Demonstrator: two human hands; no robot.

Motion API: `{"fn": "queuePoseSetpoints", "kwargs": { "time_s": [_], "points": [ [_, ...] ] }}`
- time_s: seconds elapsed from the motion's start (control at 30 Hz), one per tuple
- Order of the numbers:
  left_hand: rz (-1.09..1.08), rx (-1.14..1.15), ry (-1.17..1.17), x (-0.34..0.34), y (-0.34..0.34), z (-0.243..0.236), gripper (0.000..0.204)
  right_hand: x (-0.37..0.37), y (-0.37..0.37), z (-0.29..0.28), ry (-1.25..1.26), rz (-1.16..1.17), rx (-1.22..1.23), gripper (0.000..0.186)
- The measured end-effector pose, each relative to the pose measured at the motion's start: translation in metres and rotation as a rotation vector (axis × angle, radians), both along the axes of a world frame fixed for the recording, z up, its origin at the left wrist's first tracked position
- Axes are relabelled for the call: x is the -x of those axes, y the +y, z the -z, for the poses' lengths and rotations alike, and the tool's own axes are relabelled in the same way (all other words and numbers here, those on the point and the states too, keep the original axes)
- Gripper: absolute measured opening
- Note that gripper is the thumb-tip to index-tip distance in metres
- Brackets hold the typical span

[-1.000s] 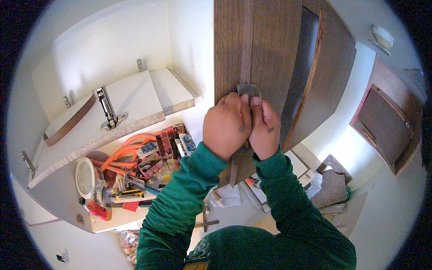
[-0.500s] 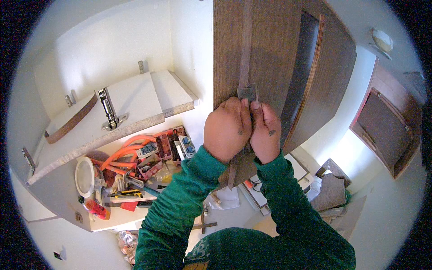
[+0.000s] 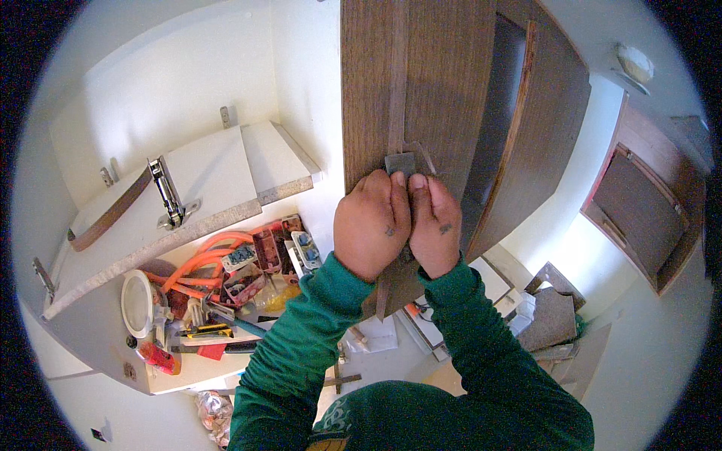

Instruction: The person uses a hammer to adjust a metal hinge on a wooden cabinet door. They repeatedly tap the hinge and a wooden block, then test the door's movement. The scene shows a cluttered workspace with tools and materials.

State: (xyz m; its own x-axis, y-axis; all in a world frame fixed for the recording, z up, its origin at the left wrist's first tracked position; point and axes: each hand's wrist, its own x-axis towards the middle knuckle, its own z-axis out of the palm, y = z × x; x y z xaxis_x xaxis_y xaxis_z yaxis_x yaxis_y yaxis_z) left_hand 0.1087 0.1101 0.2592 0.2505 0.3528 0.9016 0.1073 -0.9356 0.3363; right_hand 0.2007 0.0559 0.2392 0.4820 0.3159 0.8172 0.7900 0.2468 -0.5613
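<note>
In front of me stands a brown wood-grain panel (image 3: 444, 90), with a narrow lighter strip (image 3: 398, 83) along its near face. My left hand (image 3: 370, 223) and my right hand (image 3: 436, 222) sit side by side against it, fingers closed and thumbs pointing up. Between them they pinch a small flat dark-grey square piece (image 3: 399, 163), held at the strip; its lower part is hidden by the fingers. I cannot tell what it is made of. A thin pale curl (image 3: 423, 150) shows just above the right thumb.
At left, a white shelf board (image 3: 218, 169) carries a metal hinge (image 3: 167, 195) and a curled brown edging strip (image 3: 113, 210). Below lie orange hose (image 3: 203, 259), parts boxes (image 3: 267, 252), a yellow utility knife (image 3: 207, 331) and a red bottle (image 3: 156, 357). A framed opening (image 3: 639, 203) is at right.
Both hands and the grey piece have slid a little down the panel toward me. The view has shifted slightly, so the panel appears further left.
</note>
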Motion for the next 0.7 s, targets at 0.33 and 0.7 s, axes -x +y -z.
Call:
{"fn": "queuePoseSetpoints", "kwargs": {
  "time_s": [0.33,0.7],
  "points": [
    [-0.002,-0.062,0.054,-0.01,0.008,-0.02,0.027,-0.007,0.003,-0.016,0.071,-0.097,-0.032,0.032],
    [0.043,0.029,-0.002,0.001,0.001,-0.007,0.027,-0.001,-0.008,-0.011,0.035,-0.074,0.074,0.032]
  ]
}}
